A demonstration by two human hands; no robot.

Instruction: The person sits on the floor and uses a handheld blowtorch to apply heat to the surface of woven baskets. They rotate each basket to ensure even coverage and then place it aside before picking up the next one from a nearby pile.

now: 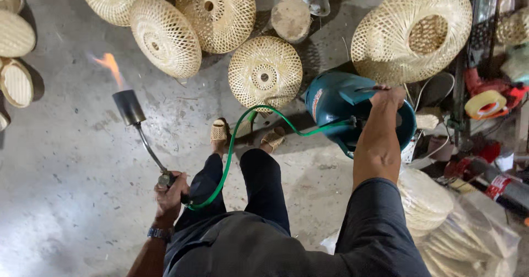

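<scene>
At lower left of the frame, the left hand wrapped its grip around a lit gas torch, flame at upper left. The right hand rested atop the blue gas cylinder at centre right; its grip could not be made out. A green hose linked them above the concrete floor, woven bamboo shades beyond.

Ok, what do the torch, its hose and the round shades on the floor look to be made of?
Torch in the left hand: dark metal head on a thin shiny tube. Hose: smooth green, probably rubber or plastic, since it curves freely. Shades: pale woven strips, likely bamboo or rattan, openwork. Right hand rests on the teal painted gas cylinder.
</scene>
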